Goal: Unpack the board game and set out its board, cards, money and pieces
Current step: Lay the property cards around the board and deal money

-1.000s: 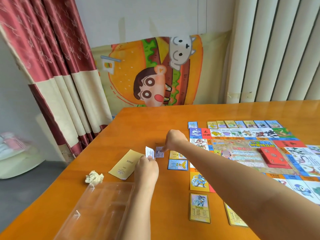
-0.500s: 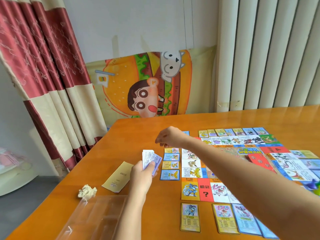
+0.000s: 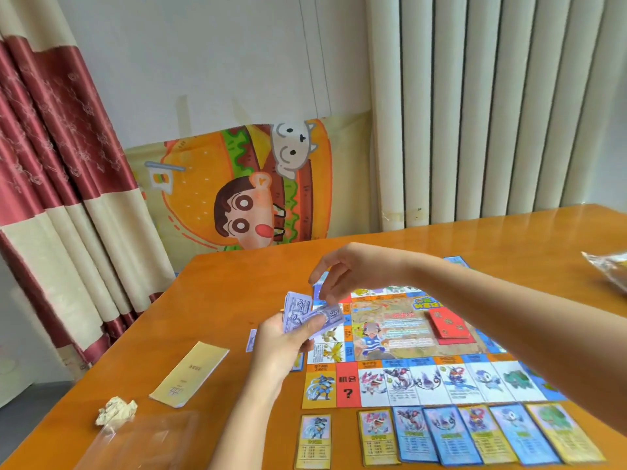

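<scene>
The wad of purple banknotes [image 3: 298, 312] sits above the table's left-centre, at the board's left edge, gripped in the left hand [image 3: 280, 349], with the thumb pressed across the top note. Half a second ago that note lay square with the rest; now it fans out to the right, its "5000" showing. The right hand [image 3: 342, 271], which was out over the cards then, has drawn back and hovers just above the wad, thumb and curled fingers parted, holding nothing I can see.

The notes are thin, limp paper, their corners bending. The board [image 3: 407, 381] is a flat glossy square ringed with bright picture squares, with a neat red deck [image 3: 448, 325] on its middle. Shiny oblong cards [image 3: 444, 435] overlap in a row along its near edge. On the smooth orange table [image 3: 237, 276] lie a cream paper booklet [image 3: 190, 374], a crumpled paper ball [image 3: 117, 410] and a clear moulded plastic tray [image 3: 142, 442].
</scene>
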### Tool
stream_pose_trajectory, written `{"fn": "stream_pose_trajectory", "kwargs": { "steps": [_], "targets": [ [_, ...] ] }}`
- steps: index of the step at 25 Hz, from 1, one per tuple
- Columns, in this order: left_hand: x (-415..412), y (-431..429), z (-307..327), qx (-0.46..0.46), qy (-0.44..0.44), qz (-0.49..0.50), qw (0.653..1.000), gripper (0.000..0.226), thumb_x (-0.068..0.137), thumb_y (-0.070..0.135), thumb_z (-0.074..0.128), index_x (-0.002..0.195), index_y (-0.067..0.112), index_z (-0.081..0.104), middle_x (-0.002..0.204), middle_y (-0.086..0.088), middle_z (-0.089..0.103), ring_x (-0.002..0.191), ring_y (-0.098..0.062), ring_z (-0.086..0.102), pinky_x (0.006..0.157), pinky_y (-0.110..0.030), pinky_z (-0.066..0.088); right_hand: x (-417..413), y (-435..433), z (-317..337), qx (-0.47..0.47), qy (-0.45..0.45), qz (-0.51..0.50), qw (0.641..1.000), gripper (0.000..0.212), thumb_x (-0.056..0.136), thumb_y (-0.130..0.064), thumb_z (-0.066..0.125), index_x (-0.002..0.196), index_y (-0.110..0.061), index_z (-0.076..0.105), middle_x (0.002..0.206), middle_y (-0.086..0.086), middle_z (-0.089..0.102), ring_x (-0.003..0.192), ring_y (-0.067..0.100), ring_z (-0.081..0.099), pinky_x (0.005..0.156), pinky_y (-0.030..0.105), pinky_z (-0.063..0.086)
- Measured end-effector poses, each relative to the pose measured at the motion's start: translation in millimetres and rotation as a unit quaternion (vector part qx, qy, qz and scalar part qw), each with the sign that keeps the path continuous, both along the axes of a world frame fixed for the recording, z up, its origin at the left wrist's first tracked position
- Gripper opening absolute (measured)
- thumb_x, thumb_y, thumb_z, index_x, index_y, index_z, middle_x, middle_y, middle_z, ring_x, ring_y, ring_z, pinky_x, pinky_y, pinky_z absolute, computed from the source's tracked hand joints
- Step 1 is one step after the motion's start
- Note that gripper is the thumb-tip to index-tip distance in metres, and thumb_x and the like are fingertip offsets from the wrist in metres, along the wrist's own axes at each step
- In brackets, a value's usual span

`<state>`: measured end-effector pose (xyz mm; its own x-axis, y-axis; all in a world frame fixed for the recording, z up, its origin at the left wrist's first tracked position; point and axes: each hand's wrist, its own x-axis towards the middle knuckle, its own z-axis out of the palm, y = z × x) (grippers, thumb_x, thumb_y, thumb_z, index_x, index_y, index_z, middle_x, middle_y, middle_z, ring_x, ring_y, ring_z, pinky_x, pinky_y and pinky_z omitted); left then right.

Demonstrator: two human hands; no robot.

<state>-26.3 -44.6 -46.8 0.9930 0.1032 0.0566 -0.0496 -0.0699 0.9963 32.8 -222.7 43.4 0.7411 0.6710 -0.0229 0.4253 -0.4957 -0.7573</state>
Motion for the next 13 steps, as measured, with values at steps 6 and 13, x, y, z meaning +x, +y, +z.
{"fn": "stream_pose_trajectory", "kwargs": {
  "steps": [6, 13],
  "targets": [
    [39, -41, 28, 0.021, -0.014, -0.036, 0.999, 0.035, 0.064, 0.031, 0.078, 0.086, 0.006, 0.066, 0.076, -0.011, 0.064, 0.048, -0.008, 0.052, 0.065, -0.033, 0.049, 9, -40, 8, -0.042, -0.018, -0.062, 0.997, 0.034, 0.081, 0.002, 0.069, 0.112, -0.011, 0.062, 0.084, 0.004, 0.071, 0.079, 0.015, 0.066, 0.073, 0.019, 0.054],
    [98, -82, 49, 0.009, -0.017, -0.017, 1.000, 0.034, 0.091, 0.036, 0.060, 0.073, 0.007, 0.060, 0.056, 0.000, 0.056, 0.051, -0.016, 0.051, 0.060, -0.032, 0.050, 55, -77, 4, 0.013, -0.040, -0.147, 0.988, 0.039, 0.083, 0.006, 0.065, 0.117, -0.011, 0.058, 0.081, 0.005, 0.063, 0.063, 0.010, 0.059, 0.058, 0.013, 0.048]
  ]
}}
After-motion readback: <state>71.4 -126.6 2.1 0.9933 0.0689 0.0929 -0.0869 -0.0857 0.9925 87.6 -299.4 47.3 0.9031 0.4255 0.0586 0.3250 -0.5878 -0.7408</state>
